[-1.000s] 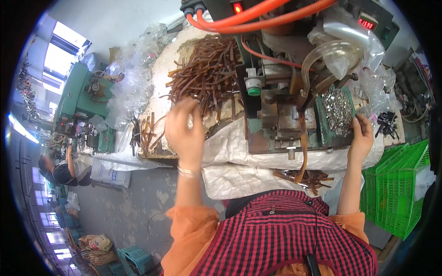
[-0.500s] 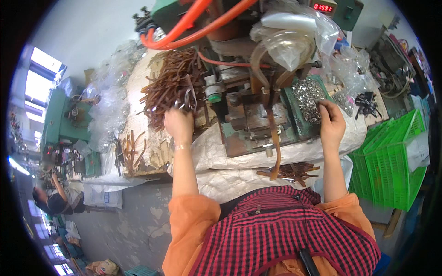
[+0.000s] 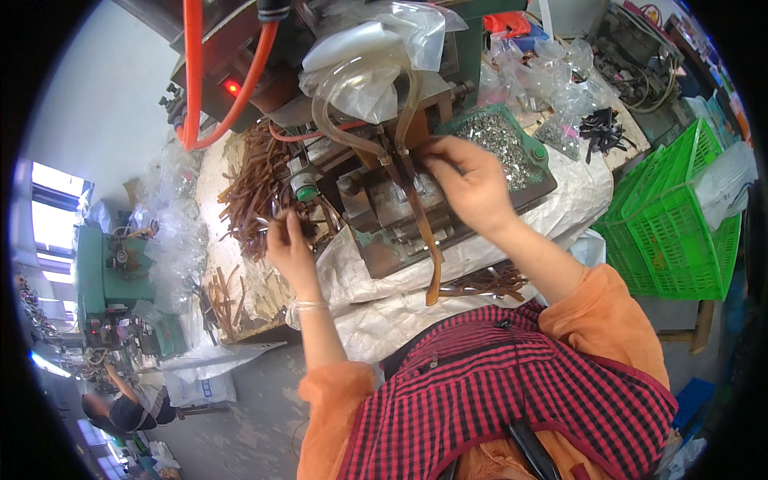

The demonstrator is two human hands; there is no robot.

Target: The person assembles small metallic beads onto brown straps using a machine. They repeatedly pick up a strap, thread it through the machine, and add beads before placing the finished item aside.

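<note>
Beside the near edge of a heap of brown strips (image 3: pixel 250 192) is my left hand (image 3: pixel 293 250), its fingers curled in; whatever they hold cannot be made out. My right hand (image 3: pixel 472 186) reaches into the middle of a bench press (image 3: pixel 376 196), with thumb and fingers drawn together next to the tooling. Anything in that pinch is too small or hidden to name. One long brown strip (image 3: pixel 428 250) hangs from the tooling over the press's front edge. Right of the press, a green tray (image 3: pixel 546 178) holds small shiny metal pieces (image 3: pixel 500 144).
More brown strips (image 3: pixel 492 282) lie on the white sheet (image 3: pixel 364 322) in front of me. Orange hoses (image 3: pixel 192 80) and clear tubes (image 3: pixel 324 104) hang round the press. Black pieces (image 3: pixel 604 132) and a green crate (image 3: pixel 672 220) are on the right. A person (image 3: pixel 128 404) works far left.
My right hand has moved left from the metal pieces into the press. My left hand has drawn back slightly from the strip heap. The whole view has turned and shifted.
</note>
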